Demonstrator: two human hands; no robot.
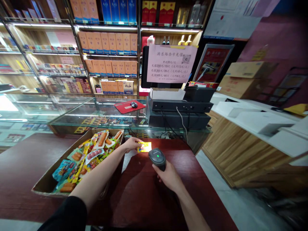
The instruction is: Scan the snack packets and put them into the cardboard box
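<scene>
A small yellow snack packet (145, 147) is pinched at its left end by my left hand (132, 144), above the dark red table. Bright light falls on the packet's face. My right hand (171, 177) is wrapped round a black barcode scanner (157, 157), whose green light is lit. The scanner's head faces the packet, close to its right end but apart from it. Left of my hands stands an open cardboard box (41, 185) of wrapped sausages and other snacks (94, 154); my left forearm passes over its right side.
Beyond the dark red table (144, 205) runs a glass counter (103, 109) with a red mouse pad (128, 106), a mouse, a black cash drawer (178, 118), cables and a monitor with a pink notice (171, 64). Shelves of boxes line the back. Cartons (243, 80) stand at right.
</scene>
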